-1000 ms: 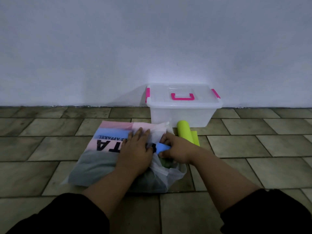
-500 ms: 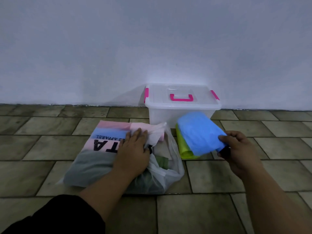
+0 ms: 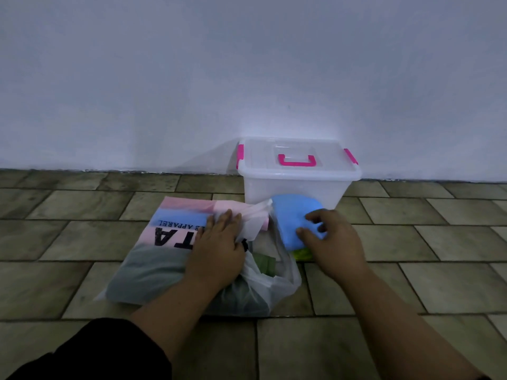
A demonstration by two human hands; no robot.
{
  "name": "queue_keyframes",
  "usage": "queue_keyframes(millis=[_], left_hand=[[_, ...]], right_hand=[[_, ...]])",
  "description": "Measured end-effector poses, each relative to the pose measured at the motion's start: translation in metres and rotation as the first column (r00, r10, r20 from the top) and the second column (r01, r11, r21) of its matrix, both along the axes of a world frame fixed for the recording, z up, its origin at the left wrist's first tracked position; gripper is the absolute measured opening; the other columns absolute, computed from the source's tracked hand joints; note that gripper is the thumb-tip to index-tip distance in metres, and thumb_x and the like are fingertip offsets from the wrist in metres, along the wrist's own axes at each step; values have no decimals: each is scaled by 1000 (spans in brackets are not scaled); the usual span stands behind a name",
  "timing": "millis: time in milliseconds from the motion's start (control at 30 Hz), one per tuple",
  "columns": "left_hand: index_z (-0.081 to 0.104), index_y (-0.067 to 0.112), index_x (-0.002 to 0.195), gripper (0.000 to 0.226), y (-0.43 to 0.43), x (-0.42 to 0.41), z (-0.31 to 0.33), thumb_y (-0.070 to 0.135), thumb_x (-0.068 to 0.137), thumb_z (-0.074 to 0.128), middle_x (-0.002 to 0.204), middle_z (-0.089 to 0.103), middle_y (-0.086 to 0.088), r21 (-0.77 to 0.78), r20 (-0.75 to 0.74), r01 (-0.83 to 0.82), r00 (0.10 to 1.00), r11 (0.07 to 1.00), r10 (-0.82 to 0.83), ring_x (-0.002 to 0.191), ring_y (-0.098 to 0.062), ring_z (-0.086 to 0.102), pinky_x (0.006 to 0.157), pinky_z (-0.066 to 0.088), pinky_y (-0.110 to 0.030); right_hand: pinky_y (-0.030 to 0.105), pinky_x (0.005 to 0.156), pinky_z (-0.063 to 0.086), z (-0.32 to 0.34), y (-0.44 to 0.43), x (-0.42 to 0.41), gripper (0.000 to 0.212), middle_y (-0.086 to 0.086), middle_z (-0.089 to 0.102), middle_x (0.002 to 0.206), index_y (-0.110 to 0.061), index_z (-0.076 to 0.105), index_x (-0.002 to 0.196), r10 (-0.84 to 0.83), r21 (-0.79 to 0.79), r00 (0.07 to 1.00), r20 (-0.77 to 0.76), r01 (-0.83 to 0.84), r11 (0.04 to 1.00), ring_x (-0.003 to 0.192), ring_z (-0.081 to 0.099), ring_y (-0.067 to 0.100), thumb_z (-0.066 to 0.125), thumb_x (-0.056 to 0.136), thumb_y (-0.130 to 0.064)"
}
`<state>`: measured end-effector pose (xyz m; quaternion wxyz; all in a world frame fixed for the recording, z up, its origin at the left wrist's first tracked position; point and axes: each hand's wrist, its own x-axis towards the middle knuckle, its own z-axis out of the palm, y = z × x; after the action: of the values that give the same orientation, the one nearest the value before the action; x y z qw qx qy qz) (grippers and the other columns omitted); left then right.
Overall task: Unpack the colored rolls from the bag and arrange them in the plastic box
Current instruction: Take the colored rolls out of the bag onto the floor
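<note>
A person's left hand (image 3: 216,253) presses flat, fingers straight, on the printed plastic bag (image 3: 153,270) lying on the tiled floor (image 3: 411,283). The right hand (image 3: 333,242) curls its fingers over a blue roll (image 3: 290,218), which rests on a yellow-green roll (image 3: 301,253) just before the lidded plastic box (image 3: 296,187).
</note>
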<state>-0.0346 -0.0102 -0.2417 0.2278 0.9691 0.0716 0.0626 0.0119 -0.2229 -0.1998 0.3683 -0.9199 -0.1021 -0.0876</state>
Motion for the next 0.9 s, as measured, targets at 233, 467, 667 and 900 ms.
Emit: queue_keyframes(millis=[233,467,667,900], left_hand=[[11,25,153,62,-1,-1,0,32,98,40,162,8,1,18,-9,1,1000,1000,-1,149,-26,1,121,8,-44],[14,26,152,58,-1,-2,-1,36,99,33,161,10,2,-3,26,-4,1000,1000,4,149,-23,3,120,8,-42],[14,27,152,59,0,-2,1,32,99,38,161,10,4,-19,34,1,999,1000,-1,149,-21,2,120,8,-42],[9,25,153,64,-1,-3,3,32,98,41,162,7,1,11,13,4,1000,1000,-4,149,-22,-1,120,6,-41]], right_hand=[[36,93,48,9,48,-21,49,2,58,129,-31,47,132,352,-249,794,-496,-518,818,111,56,21,58,85,-23],[33,81,55,0,41,-25,39,-4,62,106,-33,57,107,374,42,807,-457,-401,915,93,60,17,66,75,-13],[22,63,54,7,6,-35,36,0,70,88,-31,72,86,305,382,882,-358,-159,910,77,66,14,63,75,2],[36,64,49,30,-65,-9,34,4,66,82,-15,65,85,177,847,946,-273,150,510,75,59,23,46,82,13]])
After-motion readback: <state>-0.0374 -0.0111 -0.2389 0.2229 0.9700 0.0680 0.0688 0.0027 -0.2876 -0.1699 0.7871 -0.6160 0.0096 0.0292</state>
